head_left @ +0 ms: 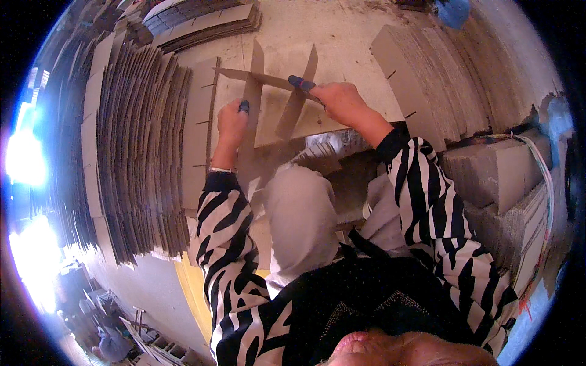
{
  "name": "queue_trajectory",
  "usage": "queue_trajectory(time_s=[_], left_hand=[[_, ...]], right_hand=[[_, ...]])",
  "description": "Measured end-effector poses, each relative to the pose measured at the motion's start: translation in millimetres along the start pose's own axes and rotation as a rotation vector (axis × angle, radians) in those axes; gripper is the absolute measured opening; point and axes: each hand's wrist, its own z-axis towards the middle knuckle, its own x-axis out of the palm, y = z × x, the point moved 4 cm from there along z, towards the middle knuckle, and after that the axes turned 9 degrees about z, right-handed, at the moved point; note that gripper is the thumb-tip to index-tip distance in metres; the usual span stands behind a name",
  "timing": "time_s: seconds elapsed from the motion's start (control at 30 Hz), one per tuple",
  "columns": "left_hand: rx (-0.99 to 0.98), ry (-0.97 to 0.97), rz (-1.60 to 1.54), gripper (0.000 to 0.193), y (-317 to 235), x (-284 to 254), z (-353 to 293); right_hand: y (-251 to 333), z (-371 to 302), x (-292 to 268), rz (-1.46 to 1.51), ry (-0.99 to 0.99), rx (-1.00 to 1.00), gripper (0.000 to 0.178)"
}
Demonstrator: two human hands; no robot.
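Between my hands stand thin brown cardboard strips slotted across each other. One long strip (252,100) is on the left, a second strip (290,114) slants on the right, and a cross strip (273,80) runs through both. My left hand (232,126) is closed at the edge of the left strip, with a dark blue covering on one digit. My right hand (343,105) grips the right end of the cross strip, close to where it meets the slanting strip. A dark blue cover (301,83) sits on its extended finger. The fingertips behind the cardboard are partly hidden.
A long row of stacked cardboard strips (143,146) stands on the left, beside a slotted sheet (200,116). More stacks lie at the far left (207,27) and on the right (421,79). Pale cables (540,158) hang over a cardboard pile at the right. The work table (348,46) extends ahead.
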Motion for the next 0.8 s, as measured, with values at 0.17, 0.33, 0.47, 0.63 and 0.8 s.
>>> queue_trajectory(time_s=[0.17,0.33,0.47,0.63,0.8], left_hand=[[-0.030,-0.033,-0.208,0.030,3.5,-21.6,2.8],[0.008,0.106,-0.395,0.041,-47.5,-41.6,-26.3],[-0.131,0.019,-0.427,0.041,-16.6,-73.2,-100.6],[-0.341,-0.279,-0.710,0.033,18.2,-42.3,-189.7],[-0.241,-0.389,-1.038,0.038,10.6,-12.7,-171.8]], right_hand=[[-14.5,10.9,-3.5,-0.048,0.065,0.126,0.030],[-68.3,-13.1,-49.1,-0.166,0.054,0.330,0.031],[-83.6,-14.3,-51.5,-0.033,0.009,0.429,0.035],[-79.0,-94.5,-120.5,-0.231,-0.245,0.647,0.046],[-80.9,-167.5,-94.9,-0.627,-0.212,0.639,0.048]])
